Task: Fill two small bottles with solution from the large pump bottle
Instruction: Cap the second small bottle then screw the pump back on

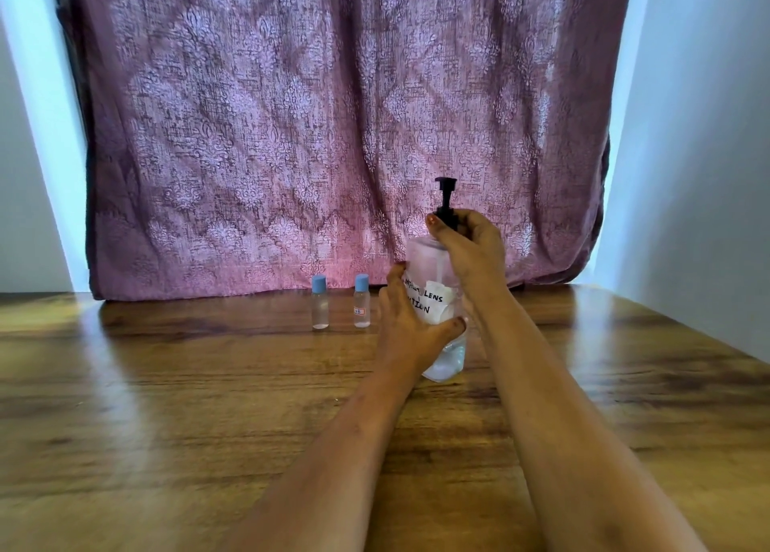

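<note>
A large clear pump bottle (437,268) with a black pump head (446,195) and a handwritten white label stands on the wooden table (166,405). My left hand (410,322) wraps the bottle's body from the left. My right hand (468,243) grips the black collar at the base of the pump. Two small clear bottles with blue caps stand upright to the left: one (319,303) plain, the other (361,301) with a small orange-edged sticker. Both are capped and apart from my hands.
A purple patterned curtain (333,114) hangs right behind the bottles, down to the table's far edge. White walls (708,135) flank it on both sides. The table edge runs diagonally at the right.
</note>
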Motion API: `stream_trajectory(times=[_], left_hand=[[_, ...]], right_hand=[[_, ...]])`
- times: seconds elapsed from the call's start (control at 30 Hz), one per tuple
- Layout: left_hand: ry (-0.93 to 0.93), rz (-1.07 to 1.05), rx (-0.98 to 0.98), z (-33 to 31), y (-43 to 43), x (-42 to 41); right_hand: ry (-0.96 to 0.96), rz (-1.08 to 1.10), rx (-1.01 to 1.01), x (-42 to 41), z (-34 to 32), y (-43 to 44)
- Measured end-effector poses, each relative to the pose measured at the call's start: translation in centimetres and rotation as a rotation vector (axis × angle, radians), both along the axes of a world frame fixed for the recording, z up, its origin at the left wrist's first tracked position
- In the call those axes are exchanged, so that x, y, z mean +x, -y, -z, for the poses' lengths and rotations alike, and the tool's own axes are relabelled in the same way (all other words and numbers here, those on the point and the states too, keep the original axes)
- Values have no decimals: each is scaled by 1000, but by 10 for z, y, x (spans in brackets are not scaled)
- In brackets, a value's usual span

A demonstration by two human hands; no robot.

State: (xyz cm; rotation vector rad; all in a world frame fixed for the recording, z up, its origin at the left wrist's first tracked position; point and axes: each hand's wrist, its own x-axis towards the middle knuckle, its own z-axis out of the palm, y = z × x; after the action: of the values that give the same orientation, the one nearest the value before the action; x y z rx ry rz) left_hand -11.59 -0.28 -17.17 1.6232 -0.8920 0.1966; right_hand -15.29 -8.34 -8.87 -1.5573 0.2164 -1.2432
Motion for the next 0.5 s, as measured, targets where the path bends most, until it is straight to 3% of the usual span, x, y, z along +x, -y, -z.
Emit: stream_trajectory(times=[0.13,0.23,0.33,0.5], left_hand=[[12,-29,37,0,-1,-2],[0,-78,64,2,-2,0],[-51,-64,31,3,-4,5],[8,-10,109,5,-4,5]], right_hand=[[-53,4,-96,-5,-1,-2],[-294,-71,-218,-9,2,4],[-454,-136,-210,-12,7,16],[-391,-18,-199,-10,14,23]])
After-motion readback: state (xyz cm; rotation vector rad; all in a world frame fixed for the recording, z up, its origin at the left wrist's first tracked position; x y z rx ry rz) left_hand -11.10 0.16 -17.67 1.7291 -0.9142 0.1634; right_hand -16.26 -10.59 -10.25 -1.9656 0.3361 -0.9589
